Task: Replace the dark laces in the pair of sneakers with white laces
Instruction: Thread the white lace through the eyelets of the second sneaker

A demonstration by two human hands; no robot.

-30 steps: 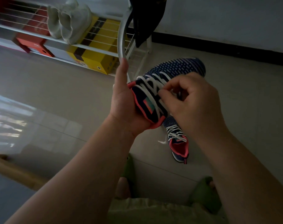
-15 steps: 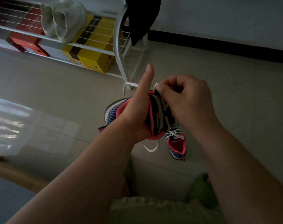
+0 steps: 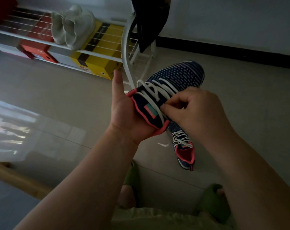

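**Dim tiled room with a shoe rack by the wall**

The floor (image 3: 49, 90) is laid with pale, glossy tiles, and a bright patch of light (image 3: 11, 130) reflects off them at the left. A pale wall (image 3: 232, 19) runs along the far side, edged at the bottom by a dark skirting strip (image 3: 232, 54). Against it stands a white wire shoe rack (image 3: 126, 63) with a curved end frame. A pair of white shoes (image 3: 73, 25) sits on its upper shelf; below lie a yellow box (image 3: 97, 58) and a red box (image 3: 36, 47). A dark garment (image 3: 149, 19) hangs from the rack's end. A wooden edge (image 3: 16, 178) crosses the lower left corner.
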